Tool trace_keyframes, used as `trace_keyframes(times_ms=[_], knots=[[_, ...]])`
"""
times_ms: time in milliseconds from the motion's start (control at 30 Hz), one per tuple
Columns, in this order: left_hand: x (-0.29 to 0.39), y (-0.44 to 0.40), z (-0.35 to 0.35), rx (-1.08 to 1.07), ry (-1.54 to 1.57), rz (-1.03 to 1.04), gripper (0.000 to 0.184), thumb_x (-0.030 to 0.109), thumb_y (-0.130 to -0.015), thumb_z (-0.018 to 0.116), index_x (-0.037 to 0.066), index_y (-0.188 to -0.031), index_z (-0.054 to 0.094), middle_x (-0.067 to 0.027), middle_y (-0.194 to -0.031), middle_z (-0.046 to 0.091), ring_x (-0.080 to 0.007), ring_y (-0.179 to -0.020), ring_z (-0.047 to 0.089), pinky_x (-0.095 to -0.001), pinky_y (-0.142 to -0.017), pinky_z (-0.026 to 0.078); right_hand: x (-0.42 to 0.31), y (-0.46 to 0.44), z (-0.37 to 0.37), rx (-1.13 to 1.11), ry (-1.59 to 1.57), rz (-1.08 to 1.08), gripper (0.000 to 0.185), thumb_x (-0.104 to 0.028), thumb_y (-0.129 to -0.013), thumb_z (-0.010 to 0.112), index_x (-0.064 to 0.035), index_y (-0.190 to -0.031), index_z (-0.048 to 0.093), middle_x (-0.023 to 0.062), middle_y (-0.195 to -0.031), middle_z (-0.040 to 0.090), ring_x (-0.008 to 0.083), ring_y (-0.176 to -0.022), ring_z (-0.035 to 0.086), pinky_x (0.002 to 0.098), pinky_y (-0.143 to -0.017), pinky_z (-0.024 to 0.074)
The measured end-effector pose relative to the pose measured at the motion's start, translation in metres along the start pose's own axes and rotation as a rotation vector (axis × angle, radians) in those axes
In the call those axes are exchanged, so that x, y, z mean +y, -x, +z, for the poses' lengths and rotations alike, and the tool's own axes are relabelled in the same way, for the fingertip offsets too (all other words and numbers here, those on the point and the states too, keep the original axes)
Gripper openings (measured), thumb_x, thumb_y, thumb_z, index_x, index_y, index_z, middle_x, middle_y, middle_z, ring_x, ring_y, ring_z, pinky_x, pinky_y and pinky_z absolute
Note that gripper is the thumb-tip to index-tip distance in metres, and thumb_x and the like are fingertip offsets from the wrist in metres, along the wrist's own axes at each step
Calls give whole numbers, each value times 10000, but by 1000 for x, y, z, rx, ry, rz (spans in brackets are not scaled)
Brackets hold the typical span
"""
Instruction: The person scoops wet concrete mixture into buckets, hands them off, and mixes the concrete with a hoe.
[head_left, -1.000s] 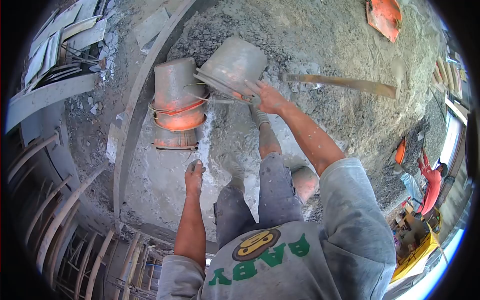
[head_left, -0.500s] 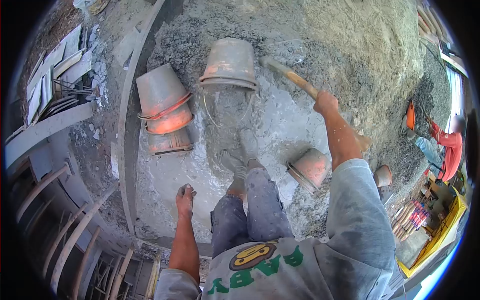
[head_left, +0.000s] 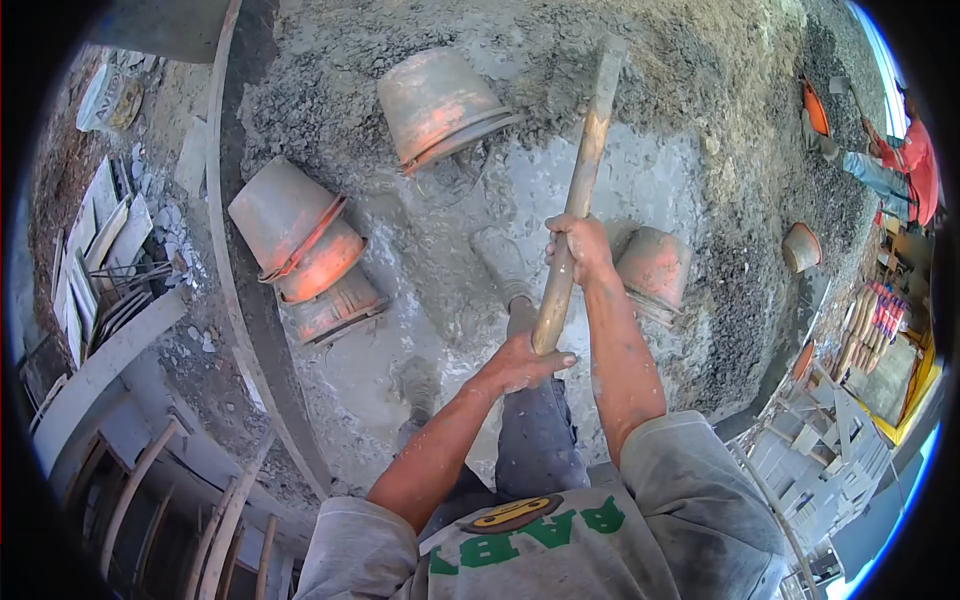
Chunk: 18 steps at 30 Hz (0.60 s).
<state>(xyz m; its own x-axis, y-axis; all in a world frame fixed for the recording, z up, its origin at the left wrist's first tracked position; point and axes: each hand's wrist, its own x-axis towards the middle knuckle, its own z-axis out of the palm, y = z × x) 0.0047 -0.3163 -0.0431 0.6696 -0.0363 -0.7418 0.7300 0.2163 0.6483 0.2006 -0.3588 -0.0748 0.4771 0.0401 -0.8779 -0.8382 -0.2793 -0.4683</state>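
Observation:
A long wooden-handled tool (head_left: 580, 185) slants up and away in front of me. Its far end is grey with mortar, and I cannot make out a blade. My right hand (head_left: 583, 245) is wrapped around the middle of the handle. Lower down, my left hand (head_left: 522, 366) closes on the butt end, thumb pointing right. Beyond them a mortar-smeared bucket (head_left: 440, 100) lies tipped over on the wet grey mix (head_left: 640, 160). Right of my right hand is another orange-grey bucket (head_left: 657, 262), partly hidden by the forearm.
Several nested buckets (head_left: 290, 220) lie at left beside a low concrete edge (head_left: 228, 200). Broken boards (head_left: 95, 250) are piled past it. At far right a person in red (head_left: 915, 165) stands near an orange container (head_left: 815, 107). A small bucket (head_left: 801, 247) sits on the gravel.
My left hand has come up from my side onto the handle's butt end. The tool has swung from slanting left to slanting right, more upright in view. My view has shifted.

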Motion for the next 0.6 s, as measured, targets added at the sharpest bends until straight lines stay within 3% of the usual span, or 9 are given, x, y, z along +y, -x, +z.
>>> trace_keyframes(times_ms=[67,167,267,367,400,500,600], knots=[[-50,-21,-3,-85,183,-190,596,426,-740,739,-20,-1103,582,-97,-838,618,-148,-731,591,-282,-613,472,51,-40,2,39,-54,63,165,-34,-689,612,31,-814,526,118,-675,517,218,-449,520,381,-409,474],[-122,-41,-18,42,-111,-30,461,406,-755,726,-15,-917,629,-27,-616,550,-112,-510,503,-283,-460,392,111,-83,8,98,-166,52,154,-29,-695,603,52,-802,528,134,-714,524,231,-450,519,387,-410,471],[-200,-25,-25,-38,-103,-176,427,393,-754,727,-15,-829,623,-25,-573,532,-105,-469,481,-277,-433,375,188,-69,16,171,-74,31,158,-18,-691,597,72,-807,537,141,-720,523,247,-448,523,399,-406,464],[-240,18,-24,47,145,-114,400,369,-748,735,-11,-786,617,-19,-551,520,-102,-440,457,-288,-405,351,234,-32,44,212,-71,5,139,-17,-695,594,63,-797,544,144,-684,526,250,-463,543,420,-414,481],[-257,30,-30,45,71,-107,474,444,-721,705,-21,-797,651,-63,-565,575,-152,-507,543,-320,-485,411,245,-19,47,205,-53,-2,128,-19,-697,593,56,-790,546,145,-668,529,250,-471,552,428,-419,491],[-298,108,-27,35,-137,-236,422,403,-717,720,-5,-799,654,-45,-546,562,-123,-492,523,-302,-465,394,314,32,47,149,-89,86,131,-24,-683,603,71,-741,534,154,-655,536,245,-461,556,402,-407,485],[-325,168,-25,44,-36,-349,441,425,-695,723,0,-796,657,-45,-555,570,-137,-492,529,-323,-487,410,368,82,62,152,-52,158,129,-27,-665,618,62,-721,542,150,-640,540,241,-437,553,384,-395,477]])
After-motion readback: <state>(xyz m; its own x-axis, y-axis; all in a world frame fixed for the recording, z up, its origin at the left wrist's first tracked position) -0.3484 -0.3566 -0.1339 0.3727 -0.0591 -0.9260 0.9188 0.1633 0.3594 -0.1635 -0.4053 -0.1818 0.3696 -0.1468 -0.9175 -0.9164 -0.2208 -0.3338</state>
